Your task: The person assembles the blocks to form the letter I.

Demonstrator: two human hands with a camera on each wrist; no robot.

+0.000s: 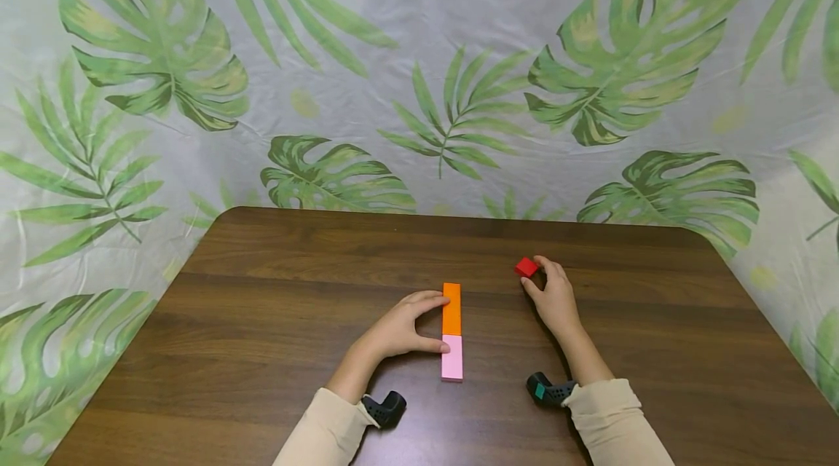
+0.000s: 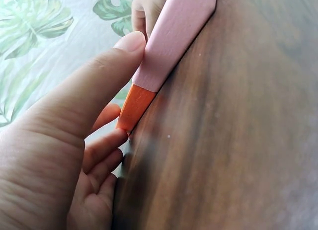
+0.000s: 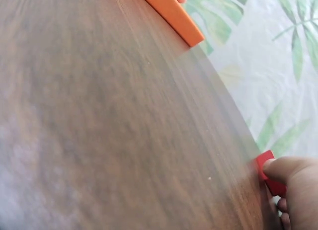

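Note:
An orange block and a pink block lie end to end in one straight line on the table, the orange one farther away. My left hand touches their left side, its thumb on the pink block and a fingertip on the orange one; thumb and fingers are spread apart. Farther back and to the right, my right hand pinches a small red block between thumb and fingers. In the right wrist view the thumb presses on the red block, and the other fingers are mostly hidden.
Both hands work over a dark wooden table with rounded far corners. Behind it hangs a leaf-patterned cloth. A black wrist device sits on each wrist, the left one and the right one.

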